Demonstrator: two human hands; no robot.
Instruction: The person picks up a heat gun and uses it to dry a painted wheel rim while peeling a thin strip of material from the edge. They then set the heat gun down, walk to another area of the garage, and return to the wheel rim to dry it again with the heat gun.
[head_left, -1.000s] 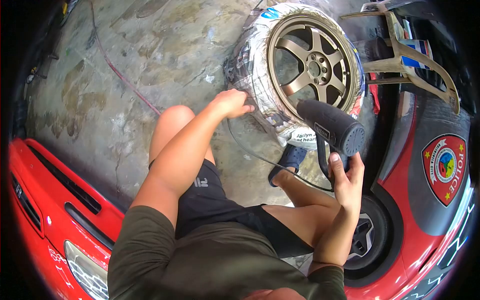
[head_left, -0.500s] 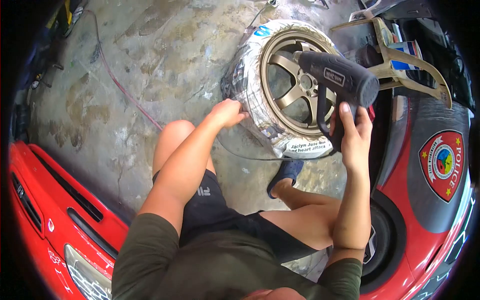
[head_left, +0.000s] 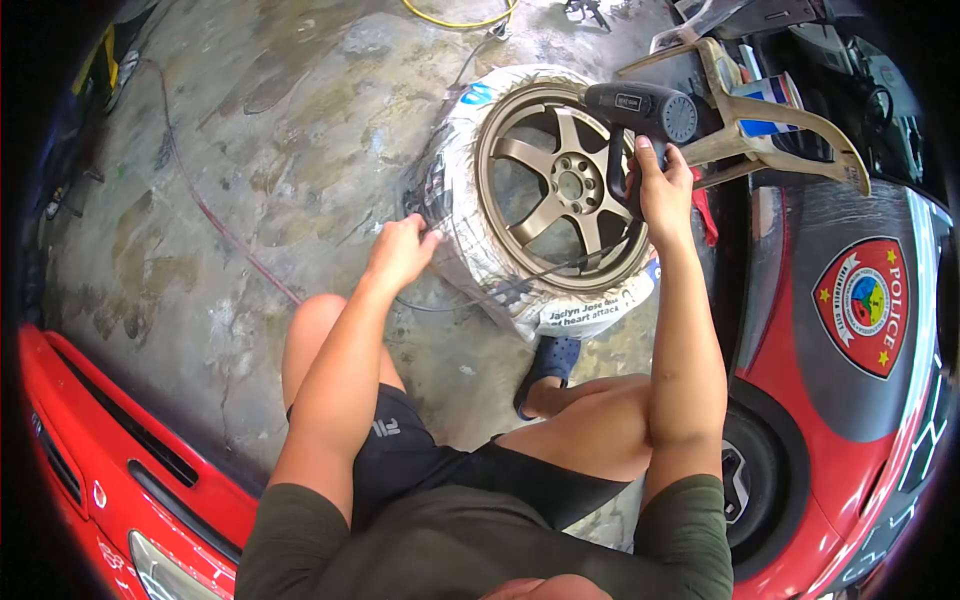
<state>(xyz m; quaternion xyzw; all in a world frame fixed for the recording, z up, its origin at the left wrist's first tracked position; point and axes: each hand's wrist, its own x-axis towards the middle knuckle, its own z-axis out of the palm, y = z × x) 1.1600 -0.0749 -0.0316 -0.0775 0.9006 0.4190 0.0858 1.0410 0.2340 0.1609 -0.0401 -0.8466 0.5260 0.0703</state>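
Observation:
My right hand is wrapped round the handle of a black heat gun, held above the right side of the wheel. The gun's nozzle points left, over the upper part of the rim. Below it is a bronze multi-spoke wheel rim, its tyre masked with newspaper and white plastic. My left hand is at the left side of the masked tyre, its fingers curled and closed; what they hold, if anything, is hidden. The gun's dark cord runs across the rim and the floor.
A beige plastic chair with a can by it stands to the right of the wheel. A red and grey car with a police badge lies right; another red car is at lower left. A hose crosses the stained floor.
The view has shifted, so the wheel appears further left and lower. The heat gun has turned and now sits over the rim's upper right edge. My left hand stays by the tyre's left side.

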